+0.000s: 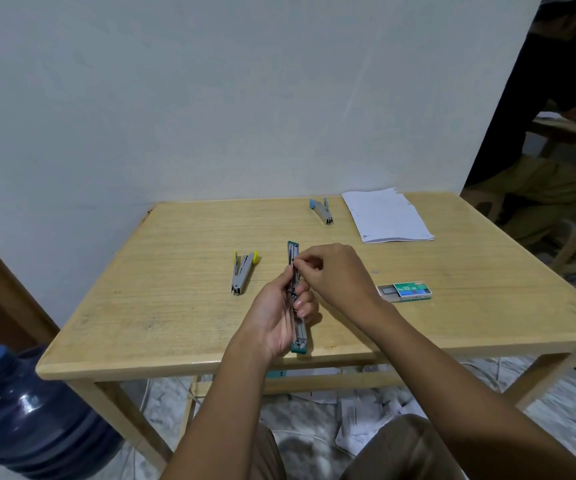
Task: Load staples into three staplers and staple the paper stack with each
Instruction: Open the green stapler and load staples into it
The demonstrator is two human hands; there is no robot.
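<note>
A teal stapler [294,249] lies swung fully open and flat over the wooden table [175,306]. My left hand [279,317] grips it around its middle. My right hand [335,275] pinches at the stapler's metal channel with fingertips together; whatever it holds is too small to tell. A yellow-tipped stapler [241,273] lies to the left, a blue-tipped stapler [323,211] at the back. The white paper stack [387,216] rests at the back right. A green staple box [406,292], slid partly open, sits right of my hands.
A large blue water jug [27,414] stands on the floor at the left of the table. Loose papers [359,424] litter the floor under it. Another person sits at the far right [539,161] beside a second table. A white wall backs the table.
</note>
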